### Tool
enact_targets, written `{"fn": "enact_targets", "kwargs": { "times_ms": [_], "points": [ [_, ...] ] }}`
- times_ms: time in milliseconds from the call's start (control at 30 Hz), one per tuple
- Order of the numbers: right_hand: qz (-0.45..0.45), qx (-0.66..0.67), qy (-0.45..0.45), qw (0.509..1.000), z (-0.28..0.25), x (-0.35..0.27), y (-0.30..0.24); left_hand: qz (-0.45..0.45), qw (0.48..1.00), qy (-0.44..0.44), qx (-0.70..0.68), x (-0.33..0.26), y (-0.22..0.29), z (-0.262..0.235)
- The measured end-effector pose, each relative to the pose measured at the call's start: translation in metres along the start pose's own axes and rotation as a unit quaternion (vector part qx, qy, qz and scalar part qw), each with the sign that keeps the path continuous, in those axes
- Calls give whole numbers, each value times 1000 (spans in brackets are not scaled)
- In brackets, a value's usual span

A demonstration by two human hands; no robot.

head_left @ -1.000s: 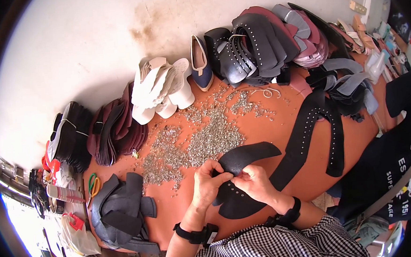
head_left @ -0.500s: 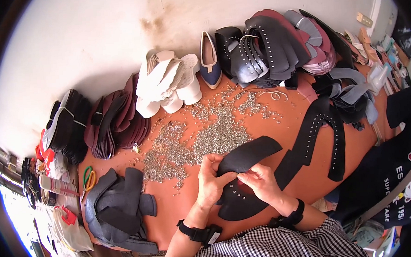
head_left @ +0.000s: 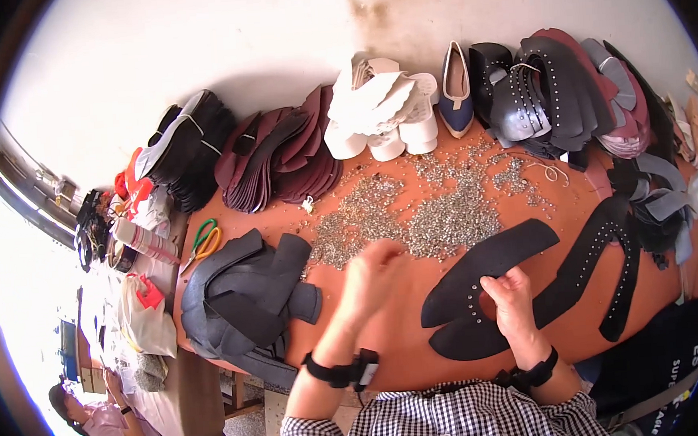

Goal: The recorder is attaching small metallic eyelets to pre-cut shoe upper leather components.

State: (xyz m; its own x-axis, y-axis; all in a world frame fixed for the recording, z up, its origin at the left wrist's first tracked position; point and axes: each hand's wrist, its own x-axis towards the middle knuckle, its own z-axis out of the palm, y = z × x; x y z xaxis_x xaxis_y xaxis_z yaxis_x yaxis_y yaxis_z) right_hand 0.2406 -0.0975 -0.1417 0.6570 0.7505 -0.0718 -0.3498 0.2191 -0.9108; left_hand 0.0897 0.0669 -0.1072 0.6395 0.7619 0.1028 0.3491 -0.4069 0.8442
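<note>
My right hand (head_left: 512, 300) pinches the inner edge of a curved black shoe upper (head_left: 491, 257). A short row of silver studs (head_left: 474, 297) shows on this piece beside my thumb. My left hand (head_left: 373, 279) is off the upper, over the near edge of a spread of small silver studs (head_left: 453, 216). Motion smears its fingers, so what they hold, if anything, cannot be made out. Right of my right hand lies another black upper (head_left: 598, 243), with studs lining its curved opening.
Dark grey cut pieces (head_left: 242, 296) lie at left, by scissors (head_left: 205, 241) with green and orange handles. Along the wall stand maroon pieces (head_left: 277, 154), white parts (head_left: 378, 104), a navy shoe (head_left: 457, 91) and black studded uppers (head_left: 565, 85). A person (head_left: 113, 416) sits at lower left.
My left hand has let go of the black upper and moved left to the loose studs. My right hand keeps its hold. The whole view has swung left, bringing the seated person into sight.
</note>
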Motion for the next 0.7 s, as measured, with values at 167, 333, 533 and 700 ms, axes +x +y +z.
{"fn": "enact_targets", "kwargs": {
  "times_ms": [167,333,533,700],
  "points": [
    [42,15,-9,999,2,0,2,-88,945,103,299,-7,-62,-68],
    [56,22,-1,998,-5,4,11,-119,929,79,341,-6,-65,-55],
    [84,58,7,995,-9,8,16,-96,912,26,397,8,-53,-39],
    [112,61,-3,992,-10,11,15,-119,922,5,368,14,-57,-48]
  ]
}}
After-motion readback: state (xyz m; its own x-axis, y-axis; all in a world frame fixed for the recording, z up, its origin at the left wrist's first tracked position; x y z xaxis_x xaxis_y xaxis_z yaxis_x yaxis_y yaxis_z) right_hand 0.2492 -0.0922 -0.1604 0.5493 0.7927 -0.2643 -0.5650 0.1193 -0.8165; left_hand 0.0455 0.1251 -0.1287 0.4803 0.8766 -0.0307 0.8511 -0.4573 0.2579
